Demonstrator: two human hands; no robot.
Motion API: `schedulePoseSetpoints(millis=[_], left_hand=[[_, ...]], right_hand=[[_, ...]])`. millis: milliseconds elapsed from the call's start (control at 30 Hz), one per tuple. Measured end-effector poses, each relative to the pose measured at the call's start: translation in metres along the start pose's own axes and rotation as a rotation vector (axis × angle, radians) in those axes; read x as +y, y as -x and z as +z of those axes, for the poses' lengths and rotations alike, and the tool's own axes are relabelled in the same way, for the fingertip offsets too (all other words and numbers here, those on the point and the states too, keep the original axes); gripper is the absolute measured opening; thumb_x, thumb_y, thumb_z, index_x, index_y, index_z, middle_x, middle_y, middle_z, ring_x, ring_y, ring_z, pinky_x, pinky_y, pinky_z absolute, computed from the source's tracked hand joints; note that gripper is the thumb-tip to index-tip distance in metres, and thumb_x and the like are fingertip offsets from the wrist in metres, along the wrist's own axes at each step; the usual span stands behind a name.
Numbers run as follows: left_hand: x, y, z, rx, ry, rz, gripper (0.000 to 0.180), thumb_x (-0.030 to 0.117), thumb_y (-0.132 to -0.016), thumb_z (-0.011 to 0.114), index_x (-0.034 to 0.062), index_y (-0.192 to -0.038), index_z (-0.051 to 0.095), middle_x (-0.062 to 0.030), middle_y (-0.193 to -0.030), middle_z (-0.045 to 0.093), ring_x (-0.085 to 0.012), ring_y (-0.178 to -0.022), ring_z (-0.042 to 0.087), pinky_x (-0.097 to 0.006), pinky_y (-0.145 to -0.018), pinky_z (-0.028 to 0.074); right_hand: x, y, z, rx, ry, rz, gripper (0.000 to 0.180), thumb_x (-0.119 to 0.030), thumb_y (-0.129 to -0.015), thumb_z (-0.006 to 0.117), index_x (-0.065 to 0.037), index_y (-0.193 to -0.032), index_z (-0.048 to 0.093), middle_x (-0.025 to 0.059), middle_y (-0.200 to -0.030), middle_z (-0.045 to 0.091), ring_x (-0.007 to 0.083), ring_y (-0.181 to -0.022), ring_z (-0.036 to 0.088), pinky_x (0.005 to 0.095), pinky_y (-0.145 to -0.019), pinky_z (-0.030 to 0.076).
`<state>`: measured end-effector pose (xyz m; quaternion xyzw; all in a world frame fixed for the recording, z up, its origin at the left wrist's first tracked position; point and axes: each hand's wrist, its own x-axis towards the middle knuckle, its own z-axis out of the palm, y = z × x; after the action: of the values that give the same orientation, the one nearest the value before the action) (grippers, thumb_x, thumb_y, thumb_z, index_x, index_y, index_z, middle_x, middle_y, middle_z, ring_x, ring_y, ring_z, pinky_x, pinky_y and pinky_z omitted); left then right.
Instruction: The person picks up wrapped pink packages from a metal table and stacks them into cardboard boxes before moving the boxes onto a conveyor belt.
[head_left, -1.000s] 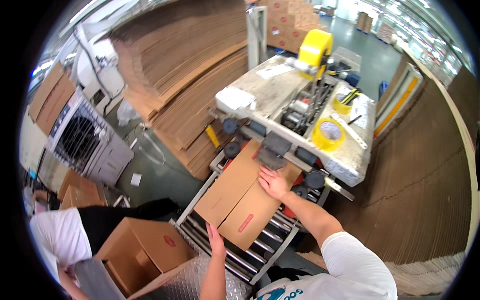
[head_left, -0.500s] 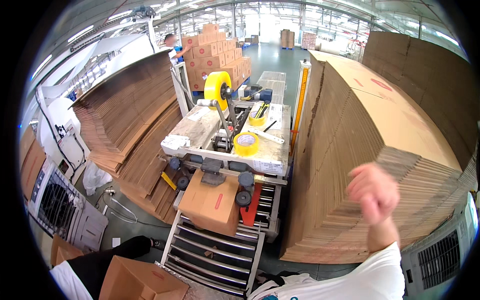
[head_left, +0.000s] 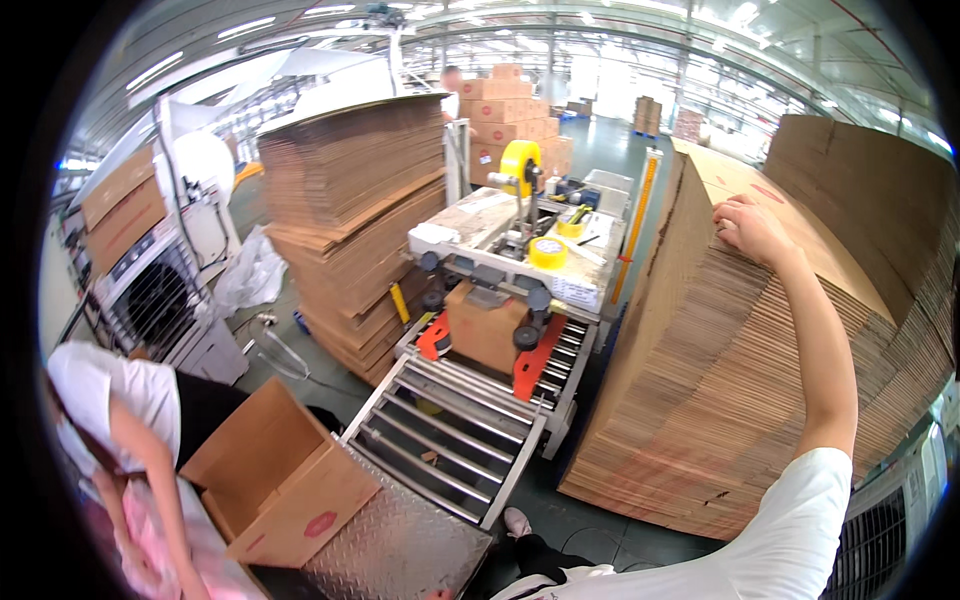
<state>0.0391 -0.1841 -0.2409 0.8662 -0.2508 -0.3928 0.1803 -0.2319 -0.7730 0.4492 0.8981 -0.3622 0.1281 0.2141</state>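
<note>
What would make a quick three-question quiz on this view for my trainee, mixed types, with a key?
1. Multiple choice: the person's right hand is at the top edge of which thing?
A) open box
B) tall stack of flat cardboard
C) metal plate

2. True or false: the carton at the taping machine sits between two orange-red guides.

3. Short answer: what colour is the tape roll mounted upright on the machine?

Key: 1. B; 2. True; 3. Yellow.
</note>
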Motion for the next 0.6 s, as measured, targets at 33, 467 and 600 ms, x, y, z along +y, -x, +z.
schedulePoseSetpoints(millis=[33,467,600], left_hand=[[-0.024,0.024,0.016,-0.036,-0.078,0.051,0.051,0.038,-0.09,0.045,0.0009,-0.125,0.049,-0.0274,-0.116,0.055,-0.039,-0.113,0.049,-0.046,-0.095,0.038],[-0.075,0.117,0.003,0.308,0.68,-0.132,0.042,0.034,-0.091,0.048,0.0013,-0.116,0.054,-0.0179,-0.093,0.062,-0.0232,-0.085,0.057,-0.038,-0.065,0.047],[-0.009,0.091,-0.1,0.428,0.523,0.014,0.031,0.027,-0.084,0.056,-0.0032,-0.082,0.062,-0.0056,-0.065,0.06,-0.0111,-0.06,0.055,-0.03,-0.053,0.044]], right_hand=[[-0.003,-0.001,0.001,0.031,0.015,0.031,0.018,-0.015,-0.081,0.058,-0.009,-0.097,0.058,0.0038,-0.103,0.061,0.0244,-0.108,0.051,0.0395,-0.089,0.043],[-0.012,-0.013,-0.068,0.938,0.513,0.258,0.023,-0.031,-0.089,0.052,-0.009,-0.082,0.053,0.0048,-0.083,0.063,0.0237,-0.081,0.06,0.0373,-0.069,0.045],[-0.108,0.026,-0.164,1.206,0.333,0.085,0.03,-0.04,-0.086,0.057,-0.012,-0.076,0.058,0.004,-0.073,0.061,0.0254,-0.062,0.058,0.0347,-0.052,0.044]])
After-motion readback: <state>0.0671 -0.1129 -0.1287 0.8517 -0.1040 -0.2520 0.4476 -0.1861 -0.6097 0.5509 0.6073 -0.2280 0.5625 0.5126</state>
